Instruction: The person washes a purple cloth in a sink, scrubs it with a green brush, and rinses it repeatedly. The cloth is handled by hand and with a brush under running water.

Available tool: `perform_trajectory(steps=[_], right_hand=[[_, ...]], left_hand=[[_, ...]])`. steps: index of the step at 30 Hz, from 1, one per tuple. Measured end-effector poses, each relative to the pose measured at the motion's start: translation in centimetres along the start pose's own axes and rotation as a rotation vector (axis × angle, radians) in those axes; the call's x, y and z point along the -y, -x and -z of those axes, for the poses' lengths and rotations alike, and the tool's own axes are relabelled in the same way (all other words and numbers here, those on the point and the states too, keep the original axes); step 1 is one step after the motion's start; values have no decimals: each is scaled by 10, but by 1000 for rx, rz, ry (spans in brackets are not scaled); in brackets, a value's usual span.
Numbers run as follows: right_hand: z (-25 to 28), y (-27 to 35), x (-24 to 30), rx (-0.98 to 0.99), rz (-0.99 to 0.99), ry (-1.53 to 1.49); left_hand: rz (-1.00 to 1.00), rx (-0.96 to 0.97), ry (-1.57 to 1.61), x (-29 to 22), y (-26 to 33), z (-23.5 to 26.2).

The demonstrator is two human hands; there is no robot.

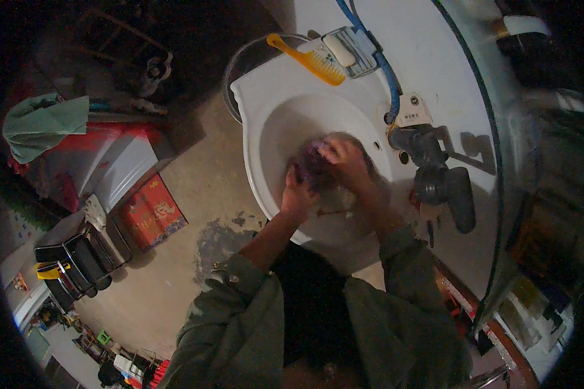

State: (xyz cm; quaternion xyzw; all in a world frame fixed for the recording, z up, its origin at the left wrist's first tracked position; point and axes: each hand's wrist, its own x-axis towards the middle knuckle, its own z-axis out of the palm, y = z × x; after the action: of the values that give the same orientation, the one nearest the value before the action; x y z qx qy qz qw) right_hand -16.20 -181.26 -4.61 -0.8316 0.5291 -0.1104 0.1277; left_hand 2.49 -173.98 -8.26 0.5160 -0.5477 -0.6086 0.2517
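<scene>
Both my hands are down in a white washbasin [255, 170], closed around a dark purple bundle that looks like wet cloth [310, 159]. My left hand [297, 196] grips its near left side. From the right, my right hand [348, 161] lies over the bundle with bent fingers. Shadow and blur hide the bundle's exact shape and part of the fingers. Below the hands, a small reddish-brown streak shows in the bowl. A dark tap [431, 172] stands at the right rim.
A yellow comb [310, 61] and a soap bar [339, 50] on a soap dish [366, 59] lie at the basin's far edge. A blue hose [388, 74] runs down beside them. Floor-side left are a red box [150, 212] and a green cloth [45, 126].
</scene>
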Motion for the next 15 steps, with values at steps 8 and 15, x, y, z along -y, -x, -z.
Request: perform_trajectory(steps=[8,15], right_hand=[[-57,5,47,-37,-678,-593],[28,18,115,-235,-455,-735]], left_hand=[[330,-129,953,-78,-30,-3],[445,-40,936,-81,-50,18]])
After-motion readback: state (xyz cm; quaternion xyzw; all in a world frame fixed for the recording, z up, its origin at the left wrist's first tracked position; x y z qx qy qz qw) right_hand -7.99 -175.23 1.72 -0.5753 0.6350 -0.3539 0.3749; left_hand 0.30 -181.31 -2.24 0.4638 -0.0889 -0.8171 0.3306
